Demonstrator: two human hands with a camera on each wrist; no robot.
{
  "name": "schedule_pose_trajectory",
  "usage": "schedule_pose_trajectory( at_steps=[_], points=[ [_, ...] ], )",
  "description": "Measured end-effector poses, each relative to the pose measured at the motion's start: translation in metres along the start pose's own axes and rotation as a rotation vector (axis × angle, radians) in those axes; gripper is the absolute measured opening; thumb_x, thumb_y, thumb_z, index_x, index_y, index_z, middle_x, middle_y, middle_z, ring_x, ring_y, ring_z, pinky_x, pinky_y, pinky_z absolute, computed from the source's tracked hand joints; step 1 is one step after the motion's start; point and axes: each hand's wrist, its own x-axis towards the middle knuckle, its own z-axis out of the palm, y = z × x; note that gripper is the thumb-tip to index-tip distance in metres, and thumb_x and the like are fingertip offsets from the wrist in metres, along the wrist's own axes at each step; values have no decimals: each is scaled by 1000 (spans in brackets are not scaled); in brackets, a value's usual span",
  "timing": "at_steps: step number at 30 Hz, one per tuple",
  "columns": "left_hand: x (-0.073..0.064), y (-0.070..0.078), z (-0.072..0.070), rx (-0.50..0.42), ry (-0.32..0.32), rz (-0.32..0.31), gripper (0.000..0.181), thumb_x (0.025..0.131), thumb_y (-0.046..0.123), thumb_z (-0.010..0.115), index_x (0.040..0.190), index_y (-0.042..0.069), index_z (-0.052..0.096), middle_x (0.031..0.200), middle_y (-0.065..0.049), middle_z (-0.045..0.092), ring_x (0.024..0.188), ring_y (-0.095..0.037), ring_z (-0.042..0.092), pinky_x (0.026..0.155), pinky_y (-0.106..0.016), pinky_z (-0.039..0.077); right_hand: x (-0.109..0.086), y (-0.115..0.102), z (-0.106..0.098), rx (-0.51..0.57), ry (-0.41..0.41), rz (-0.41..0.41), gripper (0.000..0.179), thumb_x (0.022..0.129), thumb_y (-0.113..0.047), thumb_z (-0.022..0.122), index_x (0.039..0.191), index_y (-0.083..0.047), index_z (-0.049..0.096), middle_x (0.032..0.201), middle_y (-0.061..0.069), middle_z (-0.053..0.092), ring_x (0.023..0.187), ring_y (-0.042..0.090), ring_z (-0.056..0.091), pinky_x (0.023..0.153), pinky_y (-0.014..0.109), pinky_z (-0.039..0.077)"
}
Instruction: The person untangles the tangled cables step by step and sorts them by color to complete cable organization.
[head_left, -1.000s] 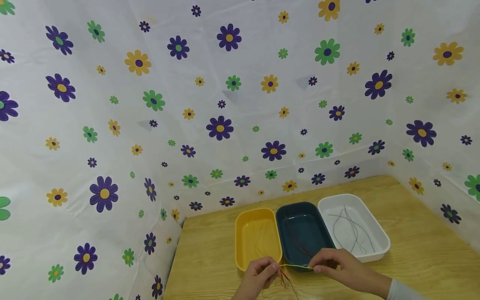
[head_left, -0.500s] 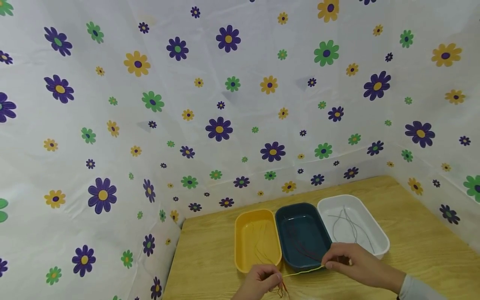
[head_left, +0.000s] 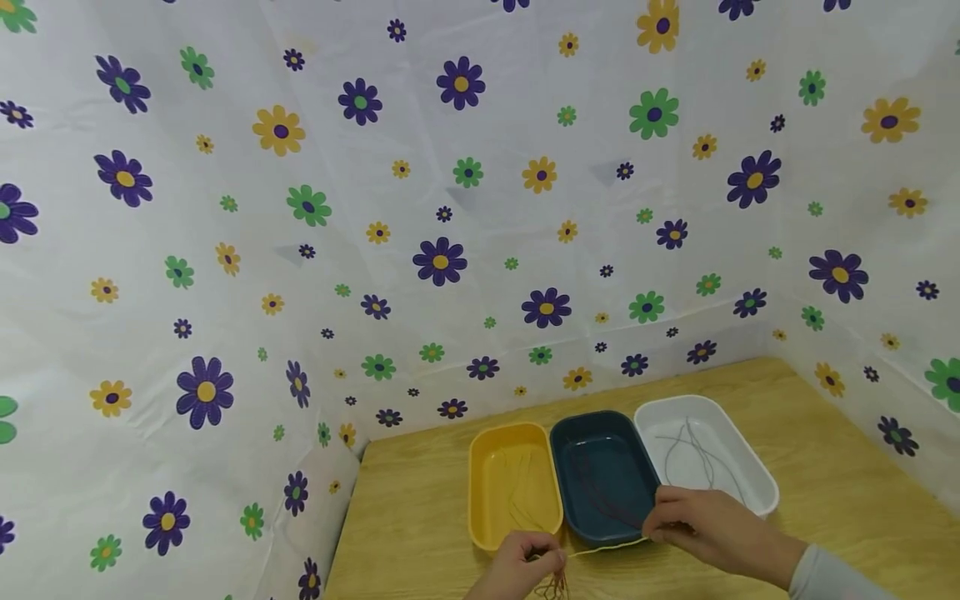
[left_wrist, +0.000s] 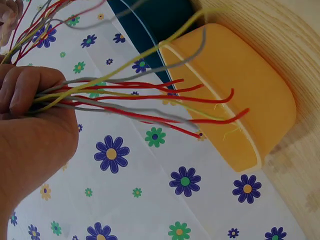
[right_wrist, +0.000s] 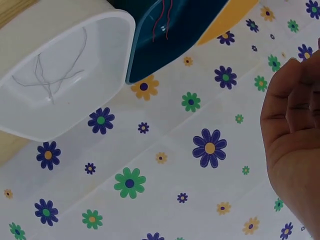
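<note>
Shows a slightly longer run of yellow strand [head_left: 609, 547] than a second ago, stretched between left hand [head_left: 517, 565] and right hand [head_left: 701, 529], with an outward shift at right hand. Suggests a partial drawing-out from the mixed bundle [left_wrist: 67, 92], without clear sign of a freed end at left hand. Holds the bundle in a curled left grip; pinches the yellow strand at right. Just beyond left hand: yellow tray [head_left: 491, 487]. Beyond the gap between hands: dark blue tray [head_left: 630, 454]. Just beyond right hand: white tray [head_left: 738, 446]. Resolved in left wrist view into red, grey and yellow: loose ends, merely a brownish tuft from the head. Clearer in right wrist view: red strands [right_wrist: 158, 20] in dark blue, grey strands [right_wrist: 47, 83] in white; cut off there, however: right fingertips and pinch.
</note>
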Motion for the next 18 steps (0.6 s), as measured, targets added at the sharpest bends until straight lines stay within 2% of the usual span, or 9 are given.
schedule_pose_trajectory(
  at_steps=[2,4,5,7,8,12,13,18],
  points=[
    [-1,0,-2,-23,-5,1,37,102,18,61,94,-18,65,74,-2,61,60,-1,41,61,-17,36,-2,0,-1,-8,12,31,25,93,-7,76,103,-30,75,90,-18,60,73,-12,52,62,8,42],
    [-2,1,-4,-37,-10,7,38,103,18,60,95,-19,64,74,-13,60,59,-2,38,60,-18,34,-3,1,-3,-37,25,50,26,91,-8,78,102,-32,75,89,-18,61,72,-13,52,60,9,41],
    [-3,1,-5,-38,-12,12,38,103,18,60,95,-20,64,74,-20,59,59,-1,38,60,-18,34,-4,1,-4,-47,29,54,27,90,-8,78,101,-32,75,89,-18,62,71,-13,51,59,9,40],
    [-4,2,-6,-24,-14,21,37,103,17,61,94,-19,64,80,-23,63,63,-1,43,64,-17,38,-4,2,-6,-55,25,55,28,90,-8,78,100,-33,74,89,-18,63,69,-13,50,57,8,39],
    [-5,3,-6,-7,-10,24,35,102,16,61,93,-18,65,80,-22,64,64,-1,45,65,-17,40,-4,2,-7,-52,20,55,27,91,-9,78,100,-34,74,88,-18,63,68,-14,50,57,7,38],
    [-7,5,-9,50,7,28,31,100,14,63,89,-15,68,79,-3,68,71,-3,55,72,-17,47,-3,1,-7,-12,9,75,25,94,-13,76,100,-37,73,88,-20,63,66,-13,48,55,8,38],
    [-7,6,-10,55,15,29,31,99,14,63,89,-15,68,79,-2,69,71,-3,56,72,-17,48,-2,0,-8,-1,7,92,24,95,-15,75,100,-38,72,88,-20,63,66,-12,49,55,10,39],
    [-5,7,-12,54,27,47,33,103,17,62,91,-14,70,86,-28,68,69,0,51,69,-16,43,-2,-3,-8,125,3,197,19,100,-14,69,101,-33,71,89,-17,63,70,-7,53,56,18,46]
  ],
)
